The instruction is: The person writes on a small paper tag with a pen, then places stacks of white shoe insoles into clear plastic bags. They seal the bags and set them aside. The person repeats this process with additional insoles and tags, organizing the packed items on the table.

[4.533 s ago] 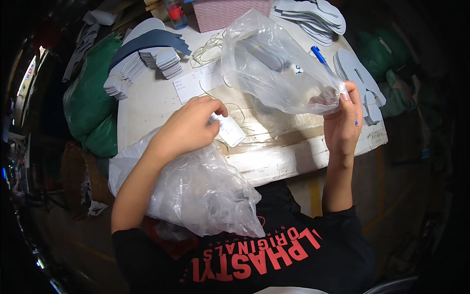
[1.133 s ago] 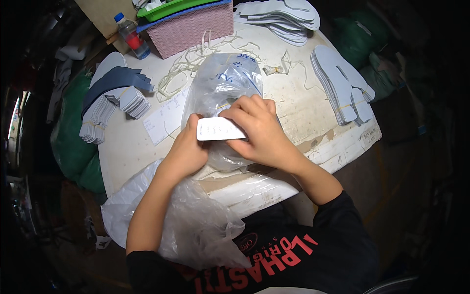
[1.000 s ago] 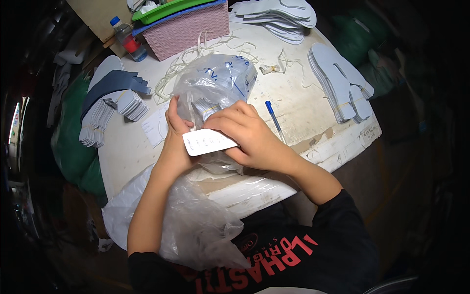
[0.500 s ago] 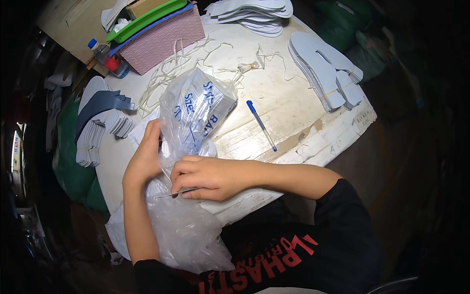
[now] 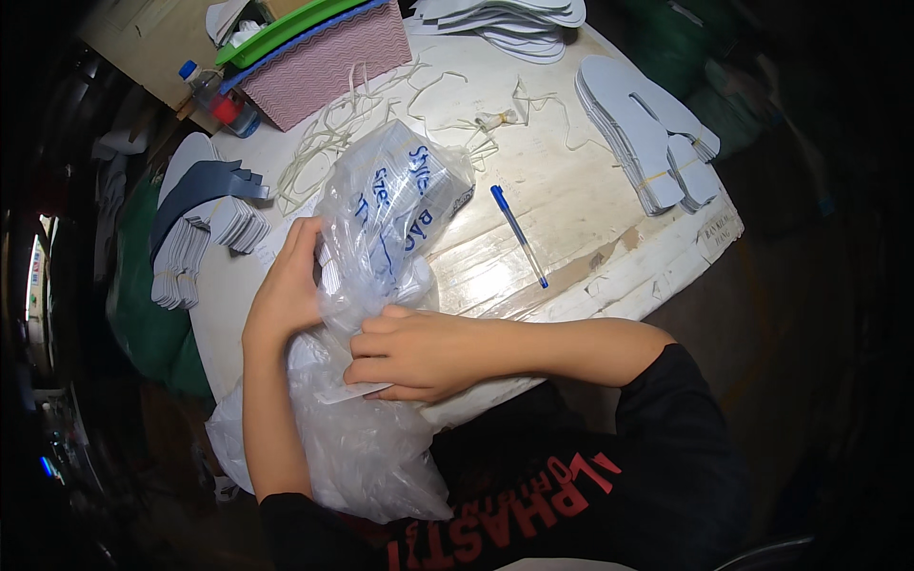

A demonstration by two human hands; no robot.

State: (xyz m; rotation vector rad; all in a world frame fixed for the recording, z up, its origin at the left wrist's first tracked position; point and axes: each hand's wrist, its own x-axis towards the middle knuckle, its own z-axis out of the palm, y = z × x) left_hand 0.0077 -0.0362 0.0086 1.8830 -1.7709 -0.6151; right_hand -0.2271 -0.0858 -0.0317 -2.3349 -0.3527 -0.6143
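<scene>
A clear plastic bag (image 5: 390, 214) with blue handwriting lies on the table, packed with stacked white pieces. Against its left side is my left hand (image 5: 288, 281), fingers curled round the bag and the fingertips partly hidden by it. My right hand (image 5: 409, 357) is closed at the bag's gathered lower part, knuckles up. A thin, flat, whitish piece (image 5: 354, 392) sticks out from under its fingers; its kind is unclear. Loose clear plastic (image 5: 371, 462) spills over the table edge below both hands, toward my lap.
A blue pen (image 5: 519, 236) lies right of the bag. White strings (image 5: 328, 143) tangle behind it. Stacks of white cut pieces stand at left (image 5: 181, 257), right (image 5: 633, 143) and far back (image 5: 505, 24). A bottle (image 5: 224, 107) stands beside a pink box (image 5: 324, 71) carrying a green tray (image 5: 276, 33).
My right hand has tilted, and the flat piece under it now shows more of its face. The bag's top has turned slightly. The whole view has shifted a little.
</scene>
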